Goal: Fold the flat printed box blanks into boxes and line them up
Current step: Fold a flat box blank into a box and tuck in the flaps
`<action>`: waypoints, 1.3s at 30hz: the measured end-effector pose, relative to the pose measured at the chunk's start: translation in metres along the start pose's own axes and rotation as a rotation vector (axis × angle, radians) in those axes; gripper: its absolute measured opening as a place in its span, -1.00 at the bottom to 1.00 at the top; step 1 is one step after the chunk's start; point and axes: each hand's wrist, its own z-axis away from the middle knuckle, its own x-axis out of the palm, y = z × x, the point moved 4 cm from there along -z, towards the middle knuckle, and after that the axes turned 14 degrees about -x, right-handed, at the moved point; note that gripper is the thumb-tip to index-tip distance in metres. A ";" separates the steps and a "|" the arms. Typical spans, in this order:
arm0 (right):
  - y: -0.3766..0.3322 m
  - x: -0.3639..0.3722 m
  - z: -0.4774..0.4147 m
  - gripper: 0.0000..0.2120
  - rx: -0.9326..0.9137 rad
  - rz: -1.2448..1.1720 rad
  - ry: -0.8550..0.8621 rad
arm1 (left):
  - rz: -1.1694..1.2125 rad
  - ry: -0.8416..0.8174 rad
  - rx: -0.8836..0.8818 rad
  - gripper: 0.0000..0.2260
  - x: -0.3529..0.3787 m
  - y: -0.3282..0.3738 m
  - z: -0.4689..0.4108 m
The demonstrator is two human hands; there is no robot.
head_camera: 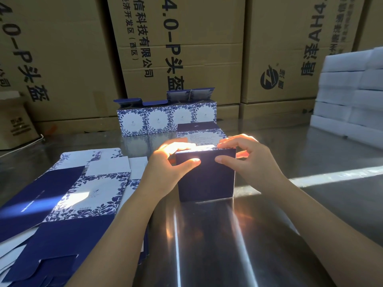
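Indoors, both hands, left (169,163) and right (247,157), grip a navy box (207,179) on a glossy table (207,245) before cardboard cartons (186,48).

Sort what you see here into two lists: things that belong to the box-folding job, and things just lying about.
Job: held box, left hand, right hand, flat blanks, row of folded boxes.
Lying about: brown cartons, white blocks.

The worktop (207,235) is bare polished metal, smooth and glossy enough to mirror the light. The box (207,179) is thin printed card, its navy panel smooth and matt. The blanks (62,193) are the same card, with a faint sheen. The cartons (186,48) are brown corrugated cardboard, matt. The white blocks (348,96) look like foam.
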 end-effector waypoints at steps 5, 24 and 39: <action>0.000 -0.001 0.000 -0.81 -0.002 0.024 0.008 | 0.005 0.005 0.004 -0.78 -0.001 0.001 0.000; 0.000 -0.009 -0.004 -0.92 0.033 -0.057 0.003 | 0.108 -0.038 -0.048 -0.79 0.000 0.001 0.000; 0.011 -0.014 -0.004 -0.82 0.120 -0.136 -0.025 | 0.111 -0.030 -0.060 -0.79 -0.001 0.001 0.000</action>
